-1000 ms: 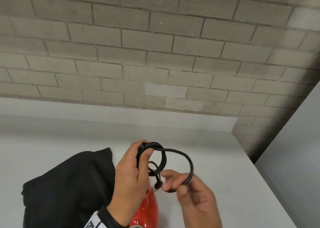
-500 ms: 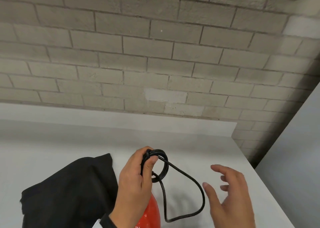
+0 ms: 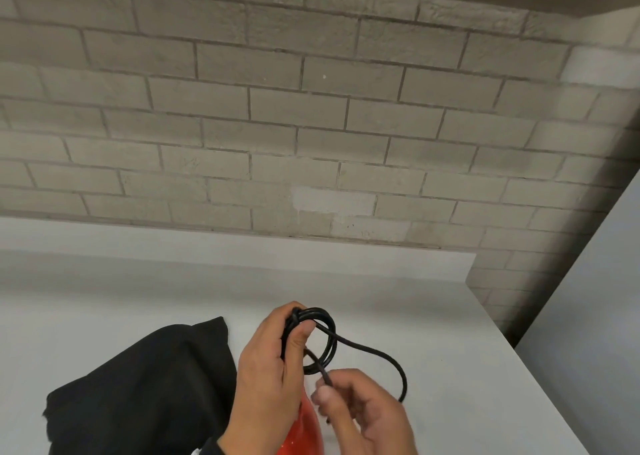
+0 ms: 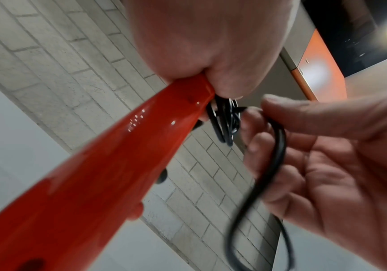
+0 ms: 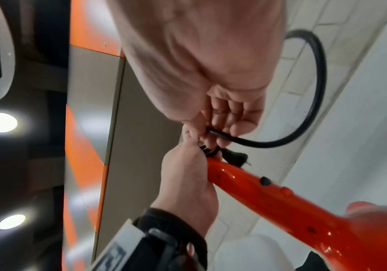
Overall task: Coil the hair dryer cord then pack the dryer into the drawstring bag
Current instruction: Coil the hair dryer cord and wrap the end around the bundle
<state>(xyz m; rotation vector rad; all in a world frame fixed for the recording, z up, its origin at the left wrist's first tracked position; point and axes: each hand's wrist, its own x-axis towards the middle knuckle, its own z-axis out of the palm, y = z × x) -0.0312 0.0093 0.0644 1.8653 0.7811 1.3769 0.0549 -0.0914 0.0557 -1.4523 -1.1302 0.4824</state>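
Note:
My left hand grips the red hair dryer by the end of its handle, together with a small coil of black cord held under the thumb. The left wrist view shows the red handle running out of that fist, the coil beside it. My right hand pinches the loose cord just below the coil; a free loop arcs out to the right. In the right wrist view the loop curves behind the fingers, and the black plug sits by the handle. The black drawstring bag lies at left.
A white table carries everything; its right edge drops off at a gap beside a grey panel. A grey brick wall stands behind the table. Orange and grey cabinet panels show in the wrist views.
My right hand had let the cord go and hung open at the right; it has come back left and pinches the cord below the coil. The loose loop has risen.

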